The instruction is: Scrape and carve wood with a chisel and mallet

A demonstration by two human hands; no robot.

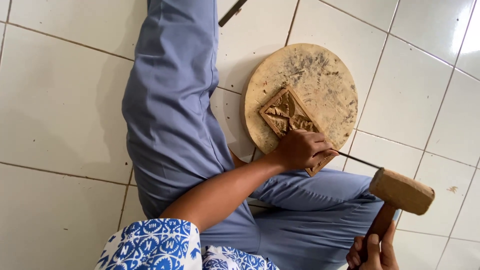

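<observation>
Two hands share one job, split across the lower half of the frame. From the lower left a bare forearm below a blue-and-white patterned sleeve (150, 245) runs up to the left hand (300, 149), closed around a thin metal chisel (359, 160) and resting on the carved wooden panel (286, 116), likely to steady blade and panel together. That panel lies on a round wooden board (320, 75) set on the white tiled floor (60, 100), beside the blue trouser leg (175, 100). The chisel's long axis runs nearly level, tip hidden under the fingers toward centre frame, butt pointing right at the wooden mallet (401, 191). At the bottom right the right hand (374, 252) grips the mallet's handle, head poised just past the chisel's butt.
</observation>
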